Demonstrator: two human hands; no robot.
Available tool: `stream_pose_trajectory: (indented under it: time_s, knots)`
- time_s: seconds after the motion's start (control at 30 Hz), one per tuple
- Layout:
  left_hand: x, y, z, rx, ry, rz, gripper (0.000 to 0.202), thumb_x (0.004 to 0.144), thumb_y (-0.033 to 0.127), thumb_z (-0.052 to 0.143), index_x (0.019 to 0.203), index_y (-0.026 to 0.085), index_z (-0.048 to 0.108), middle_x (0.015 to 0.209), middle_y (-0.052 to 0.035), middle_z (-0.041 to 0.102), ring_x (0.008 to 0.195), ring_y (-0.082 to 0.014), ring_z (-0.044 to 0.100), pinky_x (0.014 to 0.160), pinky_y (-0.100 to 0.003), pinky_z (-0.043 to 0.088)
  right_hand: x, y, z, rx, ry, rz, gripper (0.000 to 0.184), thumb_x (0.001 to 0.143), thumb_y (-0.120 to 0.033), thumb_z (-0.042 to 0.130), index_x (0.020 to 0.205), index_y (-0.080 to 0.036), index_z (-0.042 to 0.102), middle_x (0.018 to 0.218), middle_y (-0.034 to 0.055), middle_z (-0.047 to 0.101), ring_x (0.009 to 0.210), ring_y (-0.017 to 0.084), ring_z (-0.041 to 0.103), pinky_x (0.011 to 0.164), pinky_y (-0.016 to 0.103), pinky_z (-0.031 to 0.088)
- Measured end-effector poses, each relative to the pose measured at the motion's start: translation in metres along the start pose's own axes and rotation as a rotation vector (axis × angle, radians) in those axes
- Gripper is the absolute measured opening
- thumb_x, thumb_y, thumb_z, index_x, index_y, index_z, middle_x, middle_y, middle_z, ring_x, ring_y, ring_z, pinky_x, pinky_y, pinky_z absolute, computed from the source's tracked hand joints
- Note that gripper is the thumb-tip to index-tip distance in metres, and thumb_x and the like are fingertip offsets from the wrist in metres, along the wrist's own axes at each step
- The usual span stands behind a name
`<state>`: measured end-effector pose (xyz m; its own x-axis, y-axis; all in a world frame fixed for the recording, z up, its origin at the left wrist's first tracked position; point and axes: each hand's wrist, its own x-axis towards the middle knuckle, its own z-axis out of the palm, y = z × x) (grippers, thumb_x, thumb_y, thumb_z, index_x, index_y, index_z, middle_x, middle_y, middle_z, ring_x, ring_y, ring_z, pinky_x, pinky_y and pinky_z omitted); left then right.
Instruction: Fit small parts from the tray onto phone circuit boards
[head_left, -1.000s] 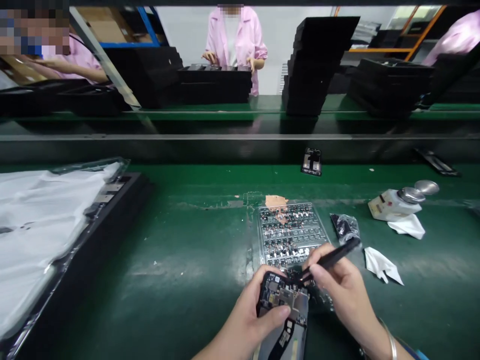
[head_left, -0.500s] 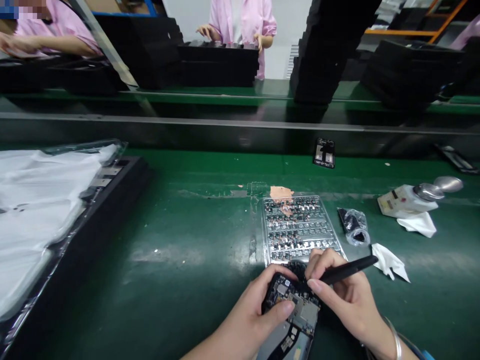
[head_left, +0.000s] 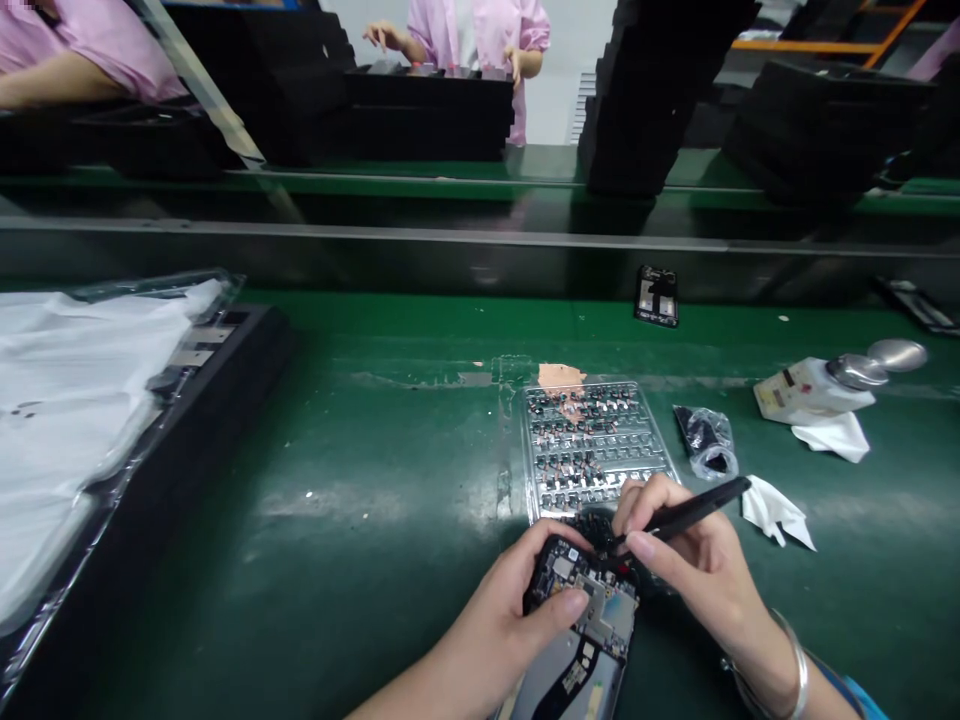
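An opened phone with its circuit board showing lies on the green bench at the bottom centre. My left hand grips its top left corner, thumb on the board. My right hand pinches black tweezers whose tips touch the phone's upper right corner. Just beyond the phone lies a clear plastic tray holding rows of small dark parts.
A black tray covered by a white sheet fills the left. Right of the parts tray are a small plastic bag, white wipes and a pump dispenser bottle. A loose part lies near the conveyor rail. People in pink work among black tray stacks beyond.
The view tilted slightly down. My right hand shifted the tweezers a little at the phone's top edge. My left hand keeps its grip.
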<state>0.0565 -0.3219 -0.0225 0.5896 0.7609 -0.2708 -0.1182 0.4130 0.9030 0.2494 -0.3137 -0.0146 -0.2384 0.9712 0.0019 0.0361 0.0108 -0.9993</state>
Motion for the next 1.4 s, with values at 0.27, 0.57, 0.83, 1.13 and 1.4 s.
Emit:
stream_pose_trajectory:
  time_s: [0.27,0.57,0.83,1.13,1.4]
  knots:
    - [0.002,-0.008,-0.002,0.236,0.107,0.077,0.02,0.084,0.026,0.052,0.101,0.017,0.049,0.091,-0.0028,0.055,0.084,-0.017,0.049,0.076,-0.026,0.037,0.005,-0.009,0.009,-0.521,-0.16,0.018,0.01,0.086,-0.024,0.05,0.079,-0.019,0.055,0.073,0.0009,0.054,0.067,0.014,0.05,0.06,0.026,0.037]
    - [0.004,-0.009,-0.003,0.261,0.058,0.072,0.018,0.083,0.027,0.053,0.096,0.016,0.05,0.081,-0.0004,0.052,0.074,-0.0142,0.046,0.07,-0.024,0.036,0.008,-0.015,0.005,-0.69,-0.38,0.03,0.013,0.082,-0.01,0.052,0.085,-0.022,0.053,0.08,-0.0014,0.056,0.07,0.012,0.053,0.062,0.024,0.038]
    - [0.002,-0.005,-0.002,0.385,0.049,0.007,0.016,0.082,0.023,0.052,0.097,0.017,0.051,0.085,-0.0017,0.056,0.079,-0.0169,0.05,0.073,-0.026,0.038,0.009,-0.018,0.004,-0.74,-0.436,0.025,0.019,0.079,-0.003,0.05,0.083,-0.021,0.053,0.08,-0.001,0.058,0.072,0.013,0.054,0.063,0.024,0.039]
    - [0.005,-0.002,-0.002,0.401,0.041,-0.005,0.016,0.081,0.019,0.053,0.096,0.018,0.052,0.087,-0.0011,0.056,0.082,-0.0173,0.05,0.073,-0.025,0.038,0.007,-0.017,0.003,-0.852,-0.466,-0.038,0.026,0.076,0.0,0.048,0.088,-0.022,0.055,0.082,0.0005,0.06,0.073,0.015,0.056,0.064,0.026,0.041]
    - [0.003,-0.001,0.0,0.439,0.028,-0.025,0.017,0.08,0.018,0.053,0.097,0.019,0.051,0.089,-0.0013,0.056,0.085,-0.018,0.052,0.075,-0.026,0.039,0.006,-0.02,0.004,-0.903,-0.495,-0.029,0.032,0.071,0.004,0.045,0.087,-0.021,0.055,0.08,0.0008,0.061,0.071,0.015,0.058,0.062,0.026,0.04]
